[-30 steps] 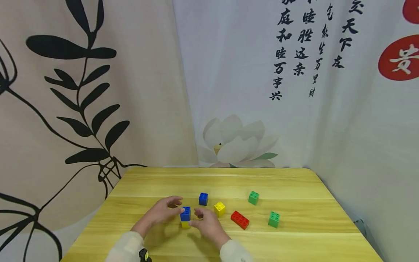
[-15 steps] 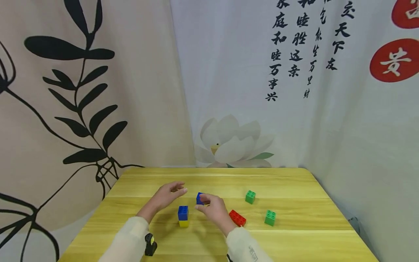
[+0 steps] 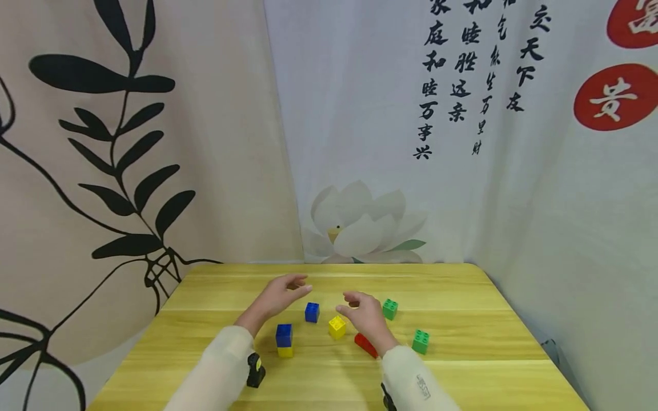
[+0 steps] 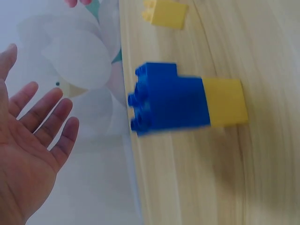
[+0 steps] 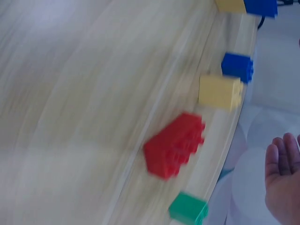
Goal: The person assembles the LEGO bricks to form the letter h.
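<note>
A blue brick [image 3: 284, 335] sits on top of a yellow brick [image 3: 285, 352], forming a small stack at the left of the table. My left hand [image 3: 280, 295] hovers beyond that stack, fingers loosely extended and holding nothing. Just right of it lies a single blue brick [image 3: 312, 312]. In the left wrist view the palm [image 4: 28, 150] faces the stack, apart from it. My right hand [image 3: 367, 317], also holding nothing, is raised above the red brick [image 3: 365, 345], partly covering it. A second yellow brick [image 3: 337, 327] rests between the two hands.
One green brick [image 3: 390, 309] lies just behind the right hand, and another green brick [image 3: 420, 341] is farther right. The wooden table [image 3: 462, 377] ends at a printed curtain [image 3: 360, 142] at the back.
Both hands have left the blue-and-yellow stack. The left hand has moved up and away to the far side; the right hand has shifted rightward toward the red brick. The bricks stay put.
</note>
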{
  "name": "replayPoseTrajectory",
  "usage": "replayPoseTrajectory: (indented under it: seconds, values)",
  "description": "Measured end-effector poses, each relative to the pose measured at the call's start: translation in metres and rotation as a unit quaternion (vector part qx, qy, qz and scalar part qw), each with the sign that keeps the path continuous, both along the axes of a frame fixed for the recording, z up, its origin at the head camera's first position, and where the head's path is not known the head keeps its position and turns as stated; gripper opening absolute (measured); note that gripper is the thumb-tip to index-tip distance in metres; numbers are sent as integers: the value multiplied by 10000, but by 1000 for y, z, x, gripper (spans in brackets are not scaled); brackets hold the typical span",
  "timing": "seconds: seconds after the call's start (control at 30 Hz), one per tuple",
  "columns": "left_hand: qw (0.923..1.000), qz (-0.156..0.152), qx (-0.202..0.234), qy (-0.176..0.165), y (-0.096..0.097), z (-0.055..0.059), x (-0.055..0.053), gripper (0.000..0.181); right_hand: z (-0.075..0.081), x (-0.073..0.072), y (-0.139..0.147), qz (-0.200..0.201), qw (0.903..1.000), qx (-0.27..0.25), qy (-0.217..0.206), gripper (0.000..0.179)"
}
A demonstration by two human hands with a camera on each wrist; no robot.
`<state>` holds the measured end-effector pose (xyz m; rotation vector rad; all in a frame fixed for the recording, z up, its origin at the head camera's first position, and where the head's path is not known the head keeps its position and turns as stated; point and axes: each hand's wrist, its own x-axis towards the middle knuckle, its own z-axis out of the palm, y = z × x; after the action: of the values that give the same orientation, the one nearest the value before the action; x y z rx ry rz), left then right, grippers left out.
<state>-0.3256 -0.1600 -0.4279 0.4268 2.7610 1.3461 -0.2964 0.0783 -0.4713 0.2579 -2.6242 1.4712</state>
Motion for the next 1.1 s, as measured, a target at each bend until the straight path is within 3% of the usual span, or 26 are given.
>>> replayPoseTrajectory:
  seconds: [0.3,0.5,0.8,1.1]
  values:
    - [9990,-224,352,141,39,-1,-7,51,9,2,49,-614,9981,29,40,40]
    - [9975,-484,456,219,67,-11,-13,48,10,8,78,-926,9954,-152,-182,45]
    - [9948,-746,678,-144,105,-31,-18,47,-4,13,112,-1380,9900,-122,-278,48]
    - [9930,-857,737,-347,134,-50,-28,48,-18,30,141,-1572,9854,-181,-628,55]
